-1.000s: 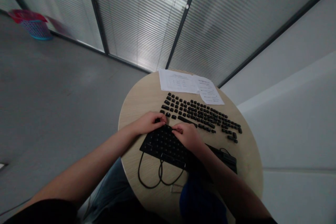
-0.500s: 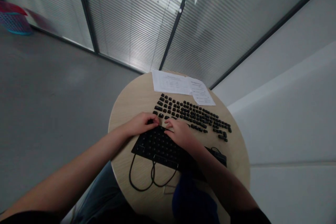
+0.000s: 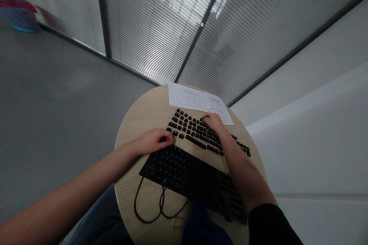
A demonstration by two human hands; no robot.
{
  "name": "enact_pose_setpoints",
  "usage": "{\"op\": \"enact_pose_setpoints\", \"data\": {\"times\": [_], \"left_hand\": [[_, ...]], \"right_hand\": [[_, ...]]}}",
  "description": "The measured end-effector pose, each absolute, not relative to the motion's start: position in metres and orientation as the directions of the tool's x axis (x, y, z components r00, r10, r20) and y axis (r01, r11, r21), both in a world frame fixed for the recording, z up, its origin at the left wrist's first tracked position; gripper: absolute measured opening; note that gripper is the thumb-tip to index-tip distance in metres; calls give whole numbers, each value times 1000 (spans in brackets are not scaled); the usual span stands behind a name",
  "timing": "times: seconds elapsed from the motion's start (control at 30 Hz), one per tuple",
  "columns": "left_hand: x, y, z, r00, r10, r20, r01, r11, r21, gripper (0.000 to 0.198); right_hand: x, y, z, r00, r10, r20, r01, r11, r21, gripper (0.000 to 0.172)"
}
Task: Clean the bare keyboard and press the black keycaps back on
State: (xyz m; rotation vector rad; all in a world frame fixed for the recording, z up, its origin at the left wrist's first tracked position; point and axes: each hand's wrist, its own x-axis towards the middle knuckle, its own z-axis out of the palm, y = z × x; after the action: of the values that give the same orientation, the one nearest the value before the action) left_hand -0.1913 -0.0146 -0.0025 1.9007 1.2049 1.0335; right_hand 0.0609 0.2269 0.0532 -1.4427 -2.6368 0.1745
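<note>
A black keyboard [image 3: 178, 168] with its key caps off lies slantwise on the round table [image 3: 130, 122]. At its far left corner rests my left hand [image 3: 158, 140], fingers curled and thumb drawn in; anything between them is hidden. Beyond the keyboard, loose black keycaps [image 3: 188, 125] are laid out in rows, with the long space bar [image 3: 196, 141] nearest the keyboard. My right hand [image 3: 214, 121] reaches over these rows, its fingertips pinched at a keycap in the far row. My right forearm covers part of the rows and the keyboard's right side.
Printed paper sheets [image 3: 188, 97] lie along the table's far edge. A black cable [image 3: 138, 212] loops at the near side, beside a dark blue cloth-like thing [image 3: 202, 226]. Glass partitions with blinds [image 3: 143, 26] stand behind, and a basket [image 3: 21, 17] is on the floor at far left.
My right hand has moved from the keyboard's far edge forward and right to the far row of keycaps. My left hand stays by the keyboard's corner. The view has shifted slightly.
</note>
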Motion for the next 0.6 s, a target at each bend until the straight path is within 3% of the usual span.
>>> {"op": "enact_pose_setpoints", "data": {"times": [0.17,0.3,0.37,0.5,0.6], "left_hand": [[-191,-14,-2,277,927,253,405,-351,844,17],[-191,-13,-3,277,929,244,406,-344,847,16],[-191,-13,-4,277,929,244,403,-343,848,17],[-190,-15,-2,280,928,244,398,-344,850,17],[-189,-15,-1,284,930,235,403,-338,851,18]], "right_hand": [[52,232,47,-525,851,19,834,519,-188,15],[50,221,54,-506,860,73,831,508,-227,18],[52,201,58,-517,847,119,788,526,-319,19],[61,128,63,-642,761,91,557,545,-626,16],[67,73,62,-704,710,12,531,537,-655,11]]}}
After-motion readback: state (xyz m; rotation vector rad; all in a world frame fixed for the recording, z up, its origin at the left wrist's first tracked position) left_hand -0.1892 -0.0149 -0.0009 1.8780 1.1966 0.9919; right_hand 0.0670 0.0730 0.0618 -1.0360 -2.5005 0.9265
